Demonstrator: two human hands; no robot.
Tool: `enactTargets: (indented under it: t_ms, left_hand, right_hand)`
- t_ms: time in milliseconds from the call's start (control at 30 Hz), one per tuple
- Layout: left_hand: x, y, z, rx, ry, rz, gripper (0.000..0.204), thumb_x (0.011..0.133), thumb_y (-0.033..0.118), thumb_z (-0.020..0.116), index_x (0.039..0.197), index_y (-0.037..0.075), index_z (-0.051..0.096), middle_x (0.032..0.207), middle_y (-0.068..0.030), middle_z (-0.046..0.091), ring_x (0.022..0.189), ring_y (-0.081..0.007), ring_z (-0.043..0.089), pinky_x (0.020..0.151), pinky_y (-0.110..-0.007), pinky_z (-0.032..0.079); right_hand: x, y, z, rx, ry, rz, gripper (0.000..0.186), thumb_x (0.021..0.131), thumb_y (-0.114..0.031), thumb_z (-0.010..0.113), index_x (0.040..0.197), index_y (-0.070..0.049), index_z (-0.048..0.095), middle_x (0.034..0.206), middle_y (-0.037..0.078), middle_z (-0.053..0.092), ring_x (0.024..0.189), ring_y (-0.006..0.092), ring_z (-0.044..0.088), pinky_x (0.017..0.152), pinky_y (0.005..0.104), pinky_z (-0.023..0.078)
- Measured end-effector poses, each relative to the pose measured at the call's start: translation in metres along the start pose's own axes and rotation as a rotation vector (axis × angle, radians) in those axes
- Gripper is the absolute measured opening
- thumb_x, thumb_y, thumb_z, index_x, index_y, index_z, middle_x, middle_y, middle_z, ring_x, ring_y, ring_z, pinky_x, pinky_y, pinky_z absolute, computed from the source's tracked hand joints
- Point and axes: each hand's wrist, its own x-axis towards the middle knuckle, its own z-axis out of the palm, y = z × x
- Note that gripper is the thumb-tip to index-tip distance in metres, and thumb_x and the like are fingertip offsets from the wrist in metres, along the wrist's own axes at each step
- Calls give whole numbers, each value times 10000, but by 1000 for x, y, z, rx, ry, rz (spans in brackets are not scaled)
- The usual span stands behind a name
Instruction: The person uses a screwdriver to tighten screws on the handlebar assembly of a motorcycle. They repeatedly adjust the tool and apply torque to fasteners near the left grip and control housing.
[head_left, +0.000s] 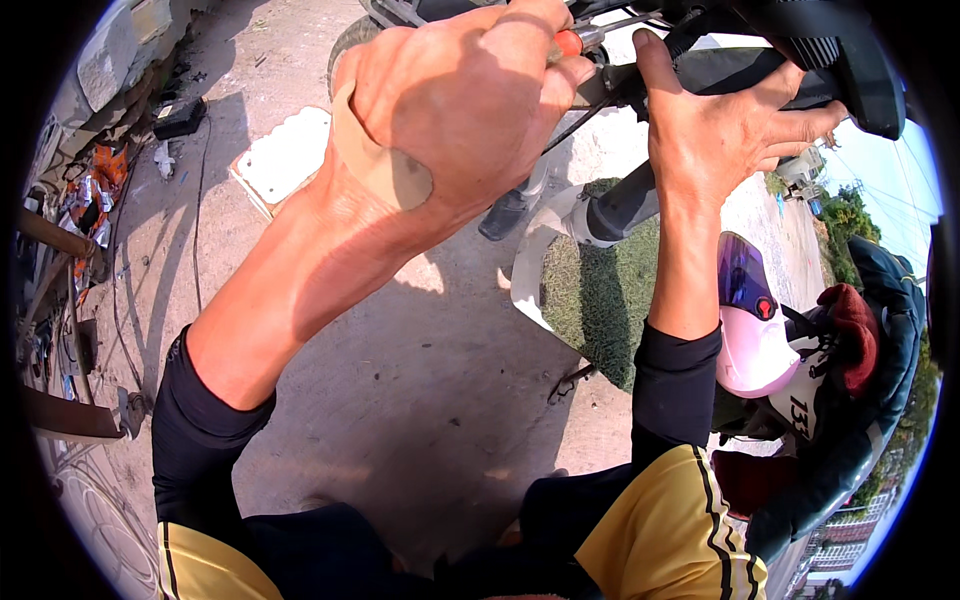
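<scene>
My left hand (pixel 450 110) is up at the top middle, closed around a screwdriver whose red-orange handle (pixel 569 43) shows by the thumb. Its metal shaft points right, into black scooter parts. A tan patch or strip (pixel 380 160) lies across the back of this hand near the wrist. To the right, my right hand (pixel 715 130) grips a black plastic part (pixel 735 70) of the scooter, thumb raised and fingers reaching over to the right. Where the screwdriver's tip meets the scooter is hard to make out.
Below the hands is the scooter's footboard with a green turf mat (pixel 600 290). A pink helmet (pixel 755 350) sits on another vehicle at right, beside a dark padded cover (pixel 870 440). On the ground lie a white slab (pixel 285 160) and a black box (pixel 180 118); clutter lines the left.
</scene>
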Motion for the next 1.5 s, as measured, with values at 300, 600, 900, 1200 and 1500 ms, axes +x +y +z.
enactTargets:
  t_ms: [300,600,900,1200,1500]
  left_hand:
    - [-11,-4,7,-25,40,18,124,938,161,658,989,49,666,783,-115,710,679,-291,708,615,-401,555]
    - [-12,-5,15,-58,36,11,143,944,174,661,996,40,666,769,-119,705,667,-284,702,607,-395,546]
    - [-14,-1,17,-61,6,-11,164,951,186,665,1003,31,665,756,-123,699,655,-278,696,600,-389,537]
    - [-8,1,15,-57,-1,-3,184,957,198,668,1010,21,664,742,-128,693,643,-271,690,592,-383,528]
    - [-1,9,24,-42,18,26,205,964,210,671,1016,12,664,728,-132,687,632,-264,684,585,-377,519]
  right_hand:
    - [24,21,-19,129,-136,-297,1132,667,-528,888,1543,-22,377,1504,440,93,1446,591,116,1154,677,191]
    - [23,22,-23,117,-200,-250,1161,673,-542,891,1522,57,373,1519,461,33,1464,586,77,1183,652,163]
    - [20,14,-23,146,-193,-182,1152,672,-493,896,1523,75,367,1541,434,39,1457,571,140,1194,610,198]
    - [21,15,-22,160,-186,-193,1162,671,-479,923,1534,53,355,1562,423,25,1483,551,139,1196,589,235]
    - [21,25,-19,160,-130,-360,1169,665,-431,966,1553,-2,339,1569,406,57,1495,541,151,1209,553,240]
